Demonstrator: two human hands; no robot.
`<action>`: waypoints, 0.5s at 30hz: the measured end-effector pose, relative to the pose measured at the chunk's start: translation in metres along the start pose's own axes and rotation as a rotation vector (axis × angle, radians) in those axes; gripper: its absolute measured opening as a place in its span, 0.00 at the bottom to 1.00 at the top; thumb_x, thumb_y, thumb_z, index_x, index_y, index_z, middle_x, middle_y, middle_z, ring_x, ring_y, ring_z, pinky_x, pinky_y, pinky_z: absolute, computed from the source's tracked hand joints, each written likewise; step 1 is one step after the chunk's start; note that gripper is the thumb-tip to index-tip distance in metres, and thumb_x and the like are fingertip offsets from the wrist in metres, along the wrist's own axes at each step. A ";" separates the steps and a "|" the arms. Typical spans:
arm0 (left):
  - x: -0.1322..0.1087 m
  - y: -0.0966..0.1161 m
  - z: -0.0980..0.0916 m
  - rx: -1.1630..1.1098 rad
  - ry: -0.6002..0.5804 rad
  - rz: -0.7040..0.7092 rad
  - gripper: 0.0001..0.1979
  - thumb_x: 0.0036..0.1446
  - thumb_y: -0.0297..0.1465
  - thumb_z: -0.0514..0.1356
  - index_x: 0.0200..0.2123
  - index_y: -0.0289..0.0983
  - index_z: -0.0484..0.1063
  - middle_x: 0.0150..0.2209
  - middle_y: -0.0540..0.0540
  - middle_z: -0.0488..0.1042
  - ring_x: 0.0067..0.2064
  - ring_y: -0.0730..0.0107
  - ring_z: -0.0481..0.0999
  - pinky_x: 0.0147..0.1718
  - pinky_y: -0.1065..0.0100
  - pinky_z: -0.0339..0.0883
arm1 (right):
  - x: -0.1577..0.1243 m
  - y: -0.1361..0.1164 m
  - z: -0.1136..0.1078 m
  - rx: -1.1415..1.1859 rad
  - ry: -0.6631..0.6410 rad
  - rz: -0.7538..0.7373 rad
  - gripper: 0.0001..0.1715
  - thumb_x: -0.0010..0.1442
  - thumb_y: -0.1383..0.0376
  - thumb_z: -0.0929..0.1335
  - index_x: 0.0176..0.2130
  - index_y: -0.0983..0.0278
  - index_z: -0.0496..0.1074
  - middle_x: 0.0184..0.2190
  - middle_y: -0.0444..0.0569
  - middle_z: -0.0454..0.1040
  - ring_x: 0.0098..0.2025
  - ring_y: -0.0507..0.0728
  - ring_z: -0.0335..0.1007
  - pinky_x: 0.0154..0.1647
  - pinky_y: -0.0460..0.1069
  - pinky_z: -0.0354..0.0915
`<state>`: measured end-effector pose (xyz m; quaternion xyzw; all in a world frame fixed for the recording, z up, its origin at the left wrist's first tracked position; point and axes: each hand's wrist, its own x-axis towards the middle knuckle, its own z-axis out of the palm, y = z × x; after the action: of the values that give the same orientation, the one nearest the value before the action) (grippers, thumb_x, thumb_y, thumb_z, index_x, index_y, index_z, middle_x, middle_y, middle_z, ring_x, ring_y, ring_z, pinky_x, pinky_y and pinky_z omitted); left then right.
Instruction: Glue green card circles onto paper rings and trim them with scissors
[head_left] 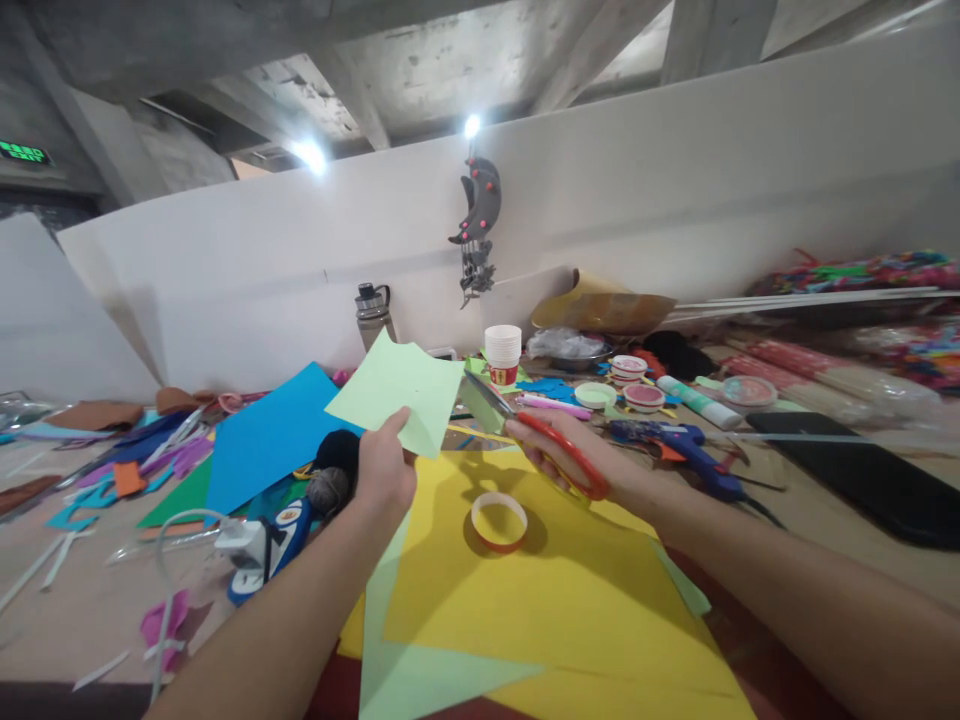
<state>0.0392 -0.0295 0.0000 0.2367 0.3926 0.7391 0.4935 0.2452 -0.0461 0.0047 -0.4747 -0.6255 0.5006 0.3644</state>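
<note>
My left hand [384,468] is closed on the lower edge of a pale green paper sheet [401,390], held up above the table. My right hand [564,462] grips red-handled scissors [525,425], whose open blades point left at the green sheet's right edge. Under both hands lies a large yellow sheet [555,590] with a roll of tape [499,520] on it. More pale green paper [405,670] sticks out from beneath the yellow sheet.
A blue sheet [270,435] and coloured scraps lie at left, with a white charger and cable [240,545]. A blue glue gun [686,445], paper cups [502,355], small lidded tubs, a bottle [373,312] and a black tray [862,465] crowd the right and back.
</note>
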 end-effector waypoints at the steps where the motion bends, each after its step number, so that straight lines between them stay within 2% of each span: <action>1: 0.006 0.003 -0.001 0.004 0.028 0.010 0.18 0.53 0.21 0.61 0.48 0.37 0.74 0.43 0.44 0.81 0.48 0.61 0.80 0.42 0.69 0.76 | -0.001 -0.001 -0.001 0.006 -0.012 -0.032 0.26 0.54 0.42 0.66 0.27 0.59 0.58 0.15 0.37 0.59 0.13 0.46 0.52 0.10 0.42 0.50; 5: 0.022 0.008 -0.007 0.022 0.085 -0.001 0.15 0.54 0.20 0.61 0.46 0.36 0.74 0.43 0.43 0.81 0.45 0.63 0.80 0.40 0.69 0.76 | -0.004 0.000 -0.007 -0.027 -0.126 -0.116 0.27 0.55 0.40 0.66 0.29 0.60 0.59 0.17 0.37 0.61 0.15 0.47 0.55 0.12 0.42 0.53; 8: 0.029 0.006 -0.012 0.142 0.023 -0.050 0.17 0.50 0.18 0.63 0.45 0.35 0.74 0.41 0.42 0.81 0.41 0.63 0.81 0.37 0.68 0.77 | -0.003 0.005 -0.010 -0.047 -0.185 -0.102 0.26 0.56 0.41 0.66 0.30 0.60 0.60 0.19 0.38 0.63 0.15 0.46 0.56 0.12 0.42 0.53; 12: 0.036 0.005 -0.018 0.270 -0.015 -0.047 0.27 0.44 0.13 0.64 0.48 0.37 0.72 0.37 0.43 0.82 0.34 0.64 0.82 0.32 0.67 0.77 | 0.001 0.008 -0.013 0.017 -0.199 -0.166 0.25 0.58 0.42 0.65 0.29 0.60 0.61 0.19 0.38 0.63 0.15 0.47 0.55 0.12 0.43 0.54; 15: 0.041 0.004 -0.021 0.267 0.015 -0.060 0.26 0.44 0.12 0.64 0.47 0.35 0.73 0.33 0.43 0.81 0.30 0.64 0.81 0.29 0.66 0.77 | 0.002 0.004 -0.017 0.103 -0.161 -0.233 0.25 0.59 0.44 0.65 0.26 0.60 0.60 0.16 0.38 0.61 0.13 0.47 0.55 0.12 0.44 0.53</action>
<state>0.0047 -0.0003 -0.0103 0.2830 0.4983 0.6669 0.4764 0.2613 -0.0392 0.0043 -0.3379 -0.6772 0.5228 0.3924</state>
